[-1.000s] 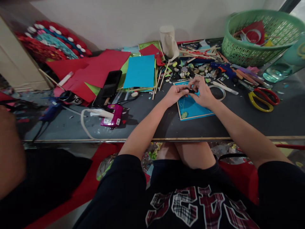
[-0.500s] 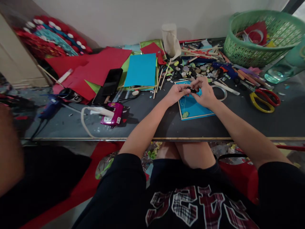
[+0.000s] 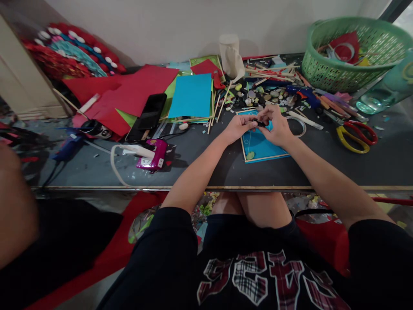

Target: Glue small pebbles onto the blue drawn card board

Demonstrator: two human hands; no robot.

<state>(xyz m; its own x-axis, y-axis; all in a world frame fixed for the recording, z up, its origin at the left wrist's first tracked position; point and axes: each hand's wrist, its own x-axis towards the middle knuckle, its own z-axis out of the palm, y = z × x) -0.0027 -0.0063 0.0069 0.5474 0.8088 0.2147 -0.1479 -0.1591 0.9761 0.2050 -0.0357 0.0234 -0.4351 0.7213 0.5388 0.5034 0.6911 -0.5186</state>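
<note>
Over a blue sheet (image 3: 267, 148) edged with pale sticks, my two hands meet fingertip to fingertip. My left hand (image 3: 238, 128) pinches a small black object (image 3: 257, 123) between thumb and fingers. On its other side, the closed fingers of my right hand (image 3: 277, 127) are on the same object. A bright blue bit (image 3: 269, 125) shows by the right fingers; whether it is held or part of the sheet I cannot tell. White curling lines mark the sheet, and a green pebble (image 3: 250, 155) lies at its near left corner.
Right of the hands lie a tape roll (image 3: 304, 129) and scissors (image 3: 353, 144). Behind are pebbles (image 3: 274, 94), a green basket (image 3: 342, 71) and a glue gun (image 3: 303, 92). A purple power socket (image 3: 158, 153), phone (image 3: 151, 111) and red paper (image 3: 142, 90) lie left. Another person's arm (image 3: 16, 206) is at far left.
Both hands stay nearly where they were, with the small black object turned slightly between the fingers. The other person's arm at the far left has shifted a little to the right.
</note>
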